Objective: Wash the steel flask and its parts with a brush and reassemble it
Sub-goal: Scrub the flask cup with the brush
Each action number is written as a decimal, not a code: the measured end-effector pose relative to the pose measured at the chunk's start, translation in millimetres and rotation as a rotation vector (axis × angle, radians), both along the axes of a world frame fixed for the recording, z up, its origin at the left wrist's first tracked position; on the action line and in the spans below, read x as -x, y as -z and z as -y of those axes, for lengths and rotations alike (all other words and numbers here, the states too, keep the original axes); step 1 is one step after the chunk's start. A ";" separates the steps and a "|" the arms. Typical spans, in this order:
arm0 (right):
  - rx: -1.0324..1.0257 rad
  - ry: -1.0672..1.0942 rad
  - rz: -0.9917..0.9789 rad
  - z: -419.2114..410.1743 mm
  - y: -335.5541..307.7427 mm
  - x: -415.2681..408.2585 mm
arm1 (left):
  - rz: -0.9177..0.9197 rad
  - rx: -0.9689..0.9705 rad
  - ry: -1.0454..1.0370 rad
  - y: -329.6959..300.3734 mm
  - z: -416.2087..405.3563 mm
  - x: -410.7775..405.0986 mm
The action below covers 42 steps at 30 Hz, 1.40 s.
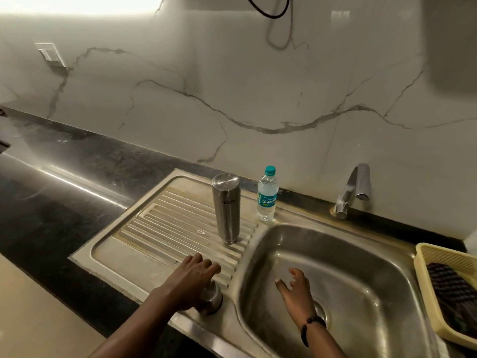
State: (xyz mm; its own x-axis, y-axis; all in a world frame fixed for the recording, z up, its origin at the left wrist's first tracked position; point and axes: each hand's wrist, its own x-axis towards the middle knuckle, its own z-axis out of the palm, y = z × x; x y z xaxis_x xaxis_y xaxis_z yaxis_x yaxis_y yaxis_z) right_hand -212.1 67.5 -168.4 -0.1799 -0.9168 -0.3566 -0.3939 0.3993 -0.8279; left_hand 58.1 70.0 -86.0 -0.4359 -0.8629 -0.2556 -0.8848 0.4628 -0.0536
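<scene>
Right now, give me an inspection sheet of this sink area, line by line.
Surface: steel draining board, ribbed, set in a dark counter.
Job's things: steel flask stands inverted on the ribs; steel cap at the board's front edge; no brush seen.
Clutter: water bottle behind the flask; yellow basket holding dark cloth at right.
Hands: left hand rests on the cap; right hand open over the sink basin.
Cables: black cable looped on the wall.
Surroundings: tap shows no flow; marble backsplash, wall switch.
</scene>
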 end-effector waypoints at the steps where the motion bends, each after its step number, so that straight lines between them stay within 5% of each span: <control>1: -0.002 0.006 -0.003 -0.3 0.7 2.5 | -0.011 0.006 0.008 -1.5 -0.2 2.0; 7: 0.016 0.040 -0.001 1.0 -1.9 10.7 | -0.158 -0.006 -0.042 -8.0 -1.2 16.1; 14: 0.114 0.208 -0.054 14.3 -36.7 39.5 | -0.680 -0.070 -0.130 -37.9 12.5 52.3; 19: 0.122 0.106 0.289 12.6 -82.6 66.7 | -0.967 -0.284 -0.236 -40.9 17.0 81.4; 22: 0.088 0.137 0.754 3.6 -106.3 82.3 | -1.233 -0.463 -0.351 -33.7 11.0 102.4; 23: 0.046 0.092 0.692 0.4 -105.1 87.9 | -1.299 -0.483 -0.403 -29.2 10.3 109.7; 27: -0.080 -0.339 -0.440 -12.7 -95.9 91.7 | -1.390 -0.527 -0.508 -17.3 11.1 137.9; 32: 0.244 -0.406 -0.314 -27.0 -130.6 118.7 | -1.596 -0.579 -0.555 -23.5 11.8 167.8; 35: 0.337 -0.246 -0.789 -28.4 -145.0 126.4 | -1.806 -0.681 -0.631 -30.0 10.7 181.8; 38: 0.374 -0.314 -0.275 -37.6 -165.5 123.0 | -1.829 -0.721 -0.563 -36.6 10.5 192.2; 42: 0.476 -0.399 -0.182 -47.1 -165.2 111.8 | -1.734 -0.759 -0.385 -45.4 8.8 201.4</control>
